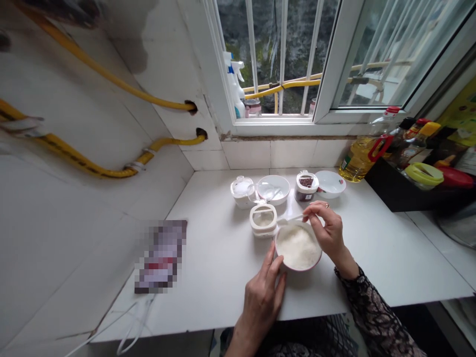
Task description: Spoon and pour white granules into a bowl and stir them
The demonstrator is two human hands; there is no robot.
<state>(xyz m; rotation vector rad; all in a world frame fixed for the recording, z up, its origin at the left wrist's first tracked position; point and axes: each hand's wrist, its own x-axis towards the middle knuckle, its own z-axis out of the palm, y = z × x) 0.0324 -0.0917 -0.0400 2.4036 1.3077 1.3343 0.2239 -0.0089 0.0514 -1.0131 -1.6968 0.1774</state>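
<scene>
A white bowl (303, 269) filled with off-white powder (297, 243) stands near the front of the counter. My left hand (262, 292) steadies it from the left, fingers against its side and rim. Between the thumb and fingers of my right hand (327, 230) is a white spoon (290, 220), held level over the bowl's far rim, its head toward the left. Close behind the bowl sits a small square jar (263, 228) with pale contents, its clear lid raised. I cannot make out whether the spoon carries anything.
Behind are a jar of white grains (242, 192), a white bowl (273, 190), a jar of dark red bits (306, 186) and a shallow bowl (330, 184). An oil bottle (357, 156) and a black condiment rack (390, 186) stand right. A blurred-out item (161, 258) lies left, near a white cable (136, 322).
</scene>
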